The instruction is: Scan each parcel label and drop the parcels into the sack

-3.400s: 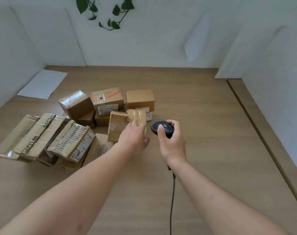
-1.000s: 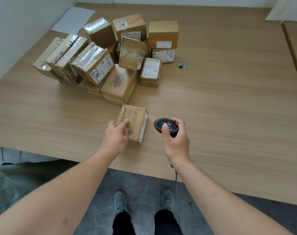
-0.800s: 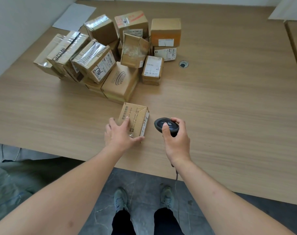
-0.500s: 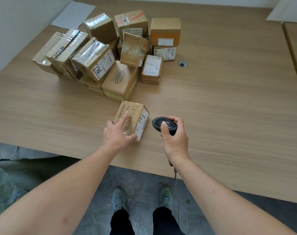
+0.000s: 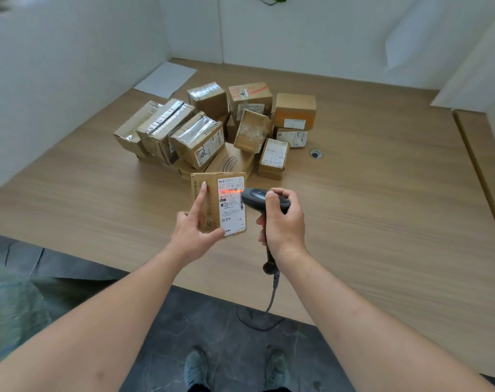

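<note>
My left hand (image 5: 194,232) holds a small cardboard parcel (image 5: 205,193) upright above the table's near edge, its white label (image 5: 231,206) facing me. My thumb is under the parcel and my index finger lies up its front. My right hand (image 5: 281,222) grips a black corded barcode scanner (image 5: 254,197) just right of the parcel. The scanner's nose points at the label, and a red-orange scan line glows across the barcode near the label's top. A greenish sack (image 5: 11,304) shows blurred at the lower left, below the table.
A pile of several taped cardboard parcels (image 5: 212,131) sits mid-table on the wooden table (image 5: 382,207). A white sheet (image 5: 167,79) lies at the far left corner. A small cable hole (image 5: 315,154) is right of the pile. White walls enclose the table.
My left hand lifted the parcel off the table and turned its label toward me. My right hand raised the scanner beside it, and the red scan line now falls on the label.
</note>
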{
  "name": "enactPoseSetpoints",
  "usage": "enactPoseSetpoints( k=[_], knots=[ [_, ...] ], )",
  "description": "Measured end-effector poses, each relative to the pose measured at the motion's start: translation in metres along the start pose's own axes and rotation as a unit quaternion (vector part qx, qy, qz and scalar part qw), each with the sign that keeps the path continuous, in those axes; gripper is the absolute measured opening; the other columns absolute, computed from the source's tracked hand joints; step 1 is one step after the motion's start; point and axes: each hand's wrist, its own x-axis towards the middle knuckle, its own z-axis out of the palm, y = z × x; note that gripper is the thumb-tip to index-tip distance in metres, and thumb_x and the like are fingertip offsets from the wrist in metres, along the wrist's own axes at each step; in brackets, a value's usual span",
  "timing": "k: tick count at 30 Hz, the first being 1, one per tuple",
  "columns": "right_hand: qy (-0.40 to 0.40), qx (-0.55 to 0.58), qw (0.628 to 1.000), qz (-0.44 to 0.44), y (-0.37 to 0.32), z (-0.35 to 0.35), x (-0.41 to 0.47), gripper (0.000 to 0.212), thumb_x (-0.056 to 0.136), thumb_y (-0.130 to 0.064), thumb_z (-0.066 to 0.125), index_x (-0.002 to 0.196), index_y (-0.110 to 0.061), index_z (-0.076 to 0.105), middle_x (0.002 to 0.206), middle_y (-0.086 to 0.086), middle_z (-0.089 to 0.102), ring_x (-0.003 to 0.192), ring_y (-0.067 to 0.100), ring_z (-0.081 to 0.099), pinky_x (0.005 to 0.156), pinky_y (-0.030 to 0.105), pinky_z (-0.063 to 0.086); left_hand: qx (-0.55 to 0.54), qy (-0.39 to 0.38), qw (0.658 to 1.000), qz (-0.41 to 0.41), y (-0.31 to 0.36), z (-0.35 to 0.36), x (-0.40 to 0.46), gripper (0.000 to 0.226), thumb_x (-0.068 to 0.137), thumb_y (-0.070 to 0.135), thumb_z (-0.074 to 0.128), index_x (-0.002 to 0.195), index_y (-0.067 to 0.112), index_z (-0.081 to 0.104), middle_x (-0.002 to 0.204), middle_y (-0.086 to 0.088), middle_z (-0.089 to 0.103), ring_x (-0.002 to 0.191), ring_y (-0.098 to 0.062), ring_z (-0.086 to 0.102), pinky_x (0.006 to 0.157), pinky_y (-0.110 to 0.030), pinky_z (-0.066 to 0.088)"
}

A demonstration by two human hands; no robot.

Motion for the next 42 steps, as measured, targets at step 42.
enactPoseSetpoints(
  k=[42],
  knots=[
    [-0.104,-0.288,0.908,-0.285,-0.076,0.139,-0.051,0.036,0.086,-0.062,0.054,0.12,-0.05,0.056,0.102,-0.018,0.073,0.096,0.015,0.073,0.079,0.053,0.064,-0.053,-0.071,0.993,0.081,-0.022,-0.263,0.018,0.052,0.101,0.015,0.065,0.146,0.04,0.057,0.134,0.005,0.063,0.106,0.001,0.065,0.072,-0.006,0.049]
  ],
)
